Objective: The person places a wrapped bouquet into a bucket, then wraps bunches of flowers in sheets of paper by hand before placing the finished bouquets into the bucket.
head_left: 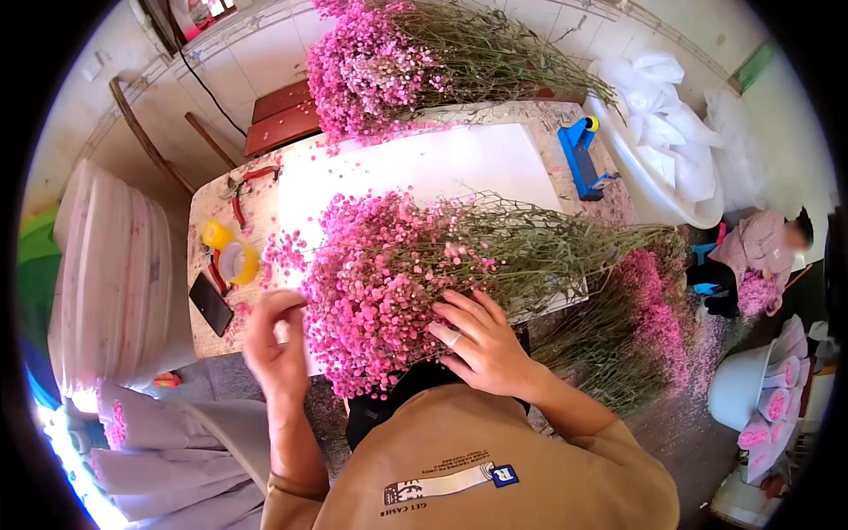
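A bunch of pink baby's breath (371, 283) lies across a white sheet (477, 146) on the table, blossoms to the left and green stems to the right. My left hand (278, 340) is at the left edge of the blossoms, fingers curled in towards the thumb. Whatever is between those fingertips is too small to make out. My right hand (477, 344), with a ring on one finger, rests open on the near side of the bunch, where blossoms meet stems. Its fingers are stretched out and slightly apart.
Another pink bunch (380, 71) lies at the table's back. Pruning shears (238, 194), yellow tape rolls (237, 262) and a phone (210, 305) lie left; a blue tape dispenser (580, 159) stands right. More flowers (649, 309) are beside the table. A seated person (760, 247) holds pink flowers.
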`<state>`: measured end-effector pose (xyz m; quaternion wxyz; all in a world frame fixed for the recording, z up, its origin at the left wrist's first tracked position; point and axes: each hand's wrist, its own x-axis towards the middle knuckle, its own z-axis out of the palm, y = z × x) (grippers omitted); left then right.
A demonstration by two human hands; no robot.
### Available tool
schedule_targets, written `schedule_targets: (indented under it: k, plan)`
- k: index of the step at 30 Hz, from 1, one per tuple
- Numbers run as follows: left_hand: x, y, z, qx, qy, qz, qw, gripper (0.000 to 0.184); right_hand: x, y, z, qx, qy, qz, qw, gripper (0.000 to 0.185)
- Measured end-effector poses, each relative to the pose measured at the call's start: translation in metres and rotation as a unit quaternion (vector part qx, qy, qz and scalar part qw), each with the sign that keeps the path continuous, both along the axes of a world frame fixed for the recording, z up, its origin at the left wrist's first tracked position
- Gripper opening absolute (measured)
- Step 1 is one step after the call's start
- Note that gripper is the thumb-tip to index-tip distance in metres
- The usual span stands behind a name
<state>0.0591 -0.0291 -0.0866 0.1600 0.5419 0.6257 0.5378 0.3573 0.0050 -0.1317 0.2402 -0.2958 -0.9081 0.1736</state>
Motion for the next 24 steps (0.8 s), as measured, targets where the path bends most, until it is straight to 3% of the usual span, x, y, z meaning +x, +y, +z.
schedule_targets:
  k: [2,4,6,8,10,12,16,19,24]
  plan:
    - [0.048,0.031,0.039,0.012,0.138,-0.157,0.978,0.022,0.000,-0.003,-0.003,0.005,0.009,-0.004,1.000,0.052]
    - [0.085,0.072,0.034,0.072,0.222,-0.286,0.929,0.020,0.001,-0.006,-0.004,0.014,0.018,-0.012,1.000,0.052]
    - [0.110,0.102,0.008,0.029,0.330,-0.317,0.889,0.014,0.007,-0.009,-0.002,0.019,0.026,-0.007,0.999,0.050]
    - [0.130,0.116,-0.008,0.028,0.347,-0.337,0.875,0.009,0.019,-0.009,0.008,0.025,0.050,-0.023,0.998,0.047]
    - [0.142,0.119,-0.011,-0.006,0.444,-0.318,0.838,0.009,0.040,-0.007,0.012,0.006,0.157,0.016,0.987,0.041]
    - [0.147,0.119,-0.012,-0.011,0.460,-0.319,0.828,0.012,0.068,-0.001,0.017,0.073,0.204,-0.082,0.973,0.034]
    - [0.152,0.121,-0.017,0.014,0.488,-0.267,0.831,0.015,0.120,0.016,-0.003,0.105,0.149,-0.301,0.936,0.036]
    - [0.153,0.122,-0.015,0.005,0.472,-0.272,0.838,0.012,0.140,0.020,-0.032,0.083,0.122,-0.308,0.940,0.034]
    - [0.157,0.122,-0.007,0.034,0.406,-0.254,0.877,0.008,0.145,0.014,-0.047,0.036,0.189,-0.301,0.934,0.029]
